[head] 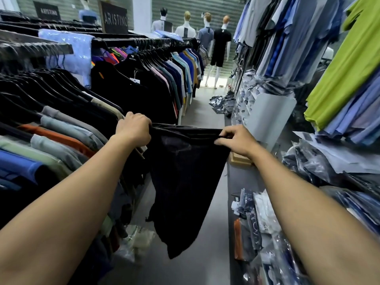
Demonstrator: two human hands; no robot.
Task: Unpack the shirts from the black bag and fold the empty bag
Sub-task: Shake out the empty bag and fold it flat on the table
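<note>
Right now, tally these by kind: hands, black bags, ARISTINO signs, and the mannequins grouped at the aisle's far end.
Hands: 2, the left hand and the right hand, both gripping the bag's top edge
black bag: 1
ARISTINO signs: 2
mannequins: 4
Total: 9

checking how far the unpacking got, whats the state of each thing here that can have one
black bag: held up by its top edge, hanging limp, unfolded, looks empty
left hand: grips the bag's top left corner
right hand: pinches the bag's top right corner
packaged shirts: lying in clear wraps, at right
hanging shirts: hung in a row, at left
</note>
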